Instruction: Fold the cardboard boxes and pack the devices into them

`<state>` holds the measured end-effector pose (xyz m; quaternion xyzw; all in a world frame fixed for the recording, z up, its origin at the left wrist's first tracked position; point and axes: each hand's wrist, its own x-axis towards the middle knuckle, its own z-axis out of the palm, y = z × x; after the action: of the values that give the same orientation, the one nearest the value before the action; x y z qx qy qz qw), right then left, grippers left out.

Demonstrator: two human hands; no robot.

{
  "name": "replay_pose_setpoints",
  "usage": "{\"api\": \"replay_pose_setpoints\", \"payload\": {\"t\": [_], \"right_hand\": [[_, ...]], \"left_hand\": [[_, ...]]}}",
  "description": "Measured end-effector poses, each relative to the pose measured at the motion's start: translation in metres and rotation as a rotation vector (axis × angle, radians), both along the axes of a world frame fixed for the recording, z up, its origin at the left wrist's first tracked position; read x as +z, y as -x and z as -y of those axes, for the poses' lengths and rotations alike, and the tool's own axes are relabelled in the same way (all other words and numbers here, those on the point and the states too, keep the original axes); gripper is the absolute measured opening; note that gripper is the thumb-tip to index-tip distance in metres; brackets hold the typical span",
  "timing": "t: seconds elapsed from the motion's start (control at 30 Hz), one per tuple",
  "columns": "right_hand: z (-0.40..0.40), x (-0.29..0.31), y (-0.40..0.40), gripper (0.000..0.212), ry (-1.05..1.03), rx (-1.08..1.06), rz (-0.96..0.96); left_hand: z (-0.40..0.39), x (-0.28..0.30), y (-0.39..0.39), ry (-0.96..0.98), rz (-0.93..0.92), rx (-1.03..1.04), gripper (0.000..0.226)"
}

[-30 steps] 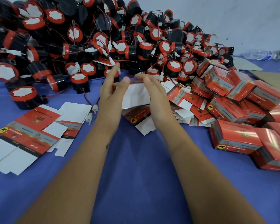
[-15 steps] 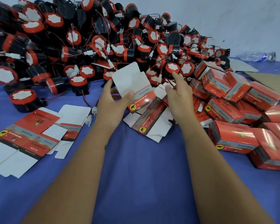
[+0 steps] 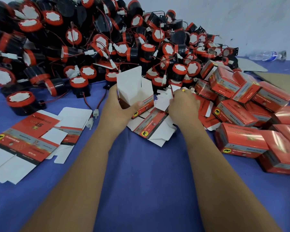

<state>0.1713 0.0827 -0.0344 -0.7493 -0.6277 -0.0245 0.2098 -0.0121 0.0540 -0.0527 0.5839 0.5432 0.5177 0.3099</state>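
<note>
Holding an erected red-and-white cardboard box (image 3: 137, 96) upright above the blue tablecloth (image 3: 141, 173), the left hand (image 3: 117, 108) is wrapping its fingers and thumb around the box's lower walls; the top is standing open, the plain white lid flap is rising at the rear, and the matte white interior is showing. The right hand (image 3: 181, 104) is curling its fingers around a thin red wire (image 3: 172, 91) just beside the box, over a heap of flat die-cut box blanks (image 3: 154, 128). Behind both hands, cylindrical black devices (image 3: 107, 39) with red rims and white faces are lying piled with tangled leads. Glossy closed boxes (image 3: 241, 141) are lying stacked to the right, and more unfolded blanks (image 3: 23, 139) are lying to the left.
</note>
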Motion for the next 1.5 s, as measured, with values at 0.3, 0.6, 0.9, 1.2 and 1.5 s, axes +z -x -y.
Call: {"api": "replay_pose_setpoints", "payload": {"t": [0.3,0.6,0.9,1.2,1.5], "right_hand": [[0.023,0.027,0.015,0.023,0.065,0.477,-0.600],[0.034,0.034,0.029,0.033,0.283,0.562,-0.277],[0.036,0.027,0.035,0.028,0.062,0.357,-0.231],[0.038,0.007,0.073,0.033,0.052,0.473,-0.358],[0.034,0.006,0.073,0.041,-0.004,0.522,-0.798]], "left_hand": [[-0.008,0.004,0.008,0.027,0.308,0.195,0.056],[-0.005,0.017,0.014,0.014,0.871,0.248,0.049],[0.000,0.021,0.003,0.078,0.959,0.090,0.050],[0.000,0.015,-0.001,0.116,0.998,0.037,0.057],[0.004,0.015,0.010,-0.037,1.410,-0.062,0.065]]}}
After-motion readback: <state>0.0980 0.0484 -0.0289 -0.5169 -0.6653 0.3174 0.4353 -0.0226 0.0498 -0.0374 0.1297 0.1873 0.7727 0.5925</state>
